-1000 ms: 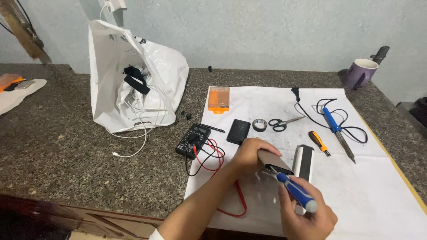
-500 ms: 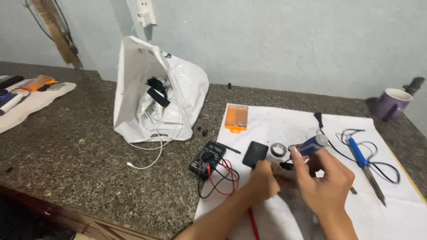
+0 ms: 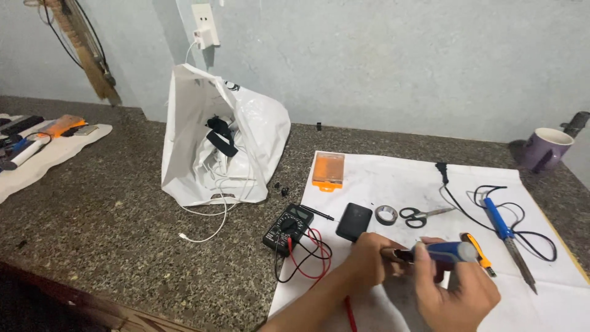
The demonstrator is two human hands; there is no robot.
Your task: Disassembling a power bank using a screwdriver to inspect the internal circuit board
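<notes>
One white bag (image 3: 246, 132) holding cables, purple mug (image 3: 546, 146), granite counter (image 3: 110, 209); right hand (image 3: 455, 289) gripping screwdriver (image 3: 445, 252), left hand (image 3: 365, 261) pinching its tip.

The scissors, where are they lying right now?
In the head view, the scissors lie on the white sheet, right of centre, between the roll of black tape and the blue soldering iron.

Speckled granite counter (image 3: 110, 233) carries white paper sheet (image 3: 393, 178), plastic bag (image 3: 246, 141), multimeter (image 3: 287, 229), purple mug (image 3: 546, 147).
</notes>
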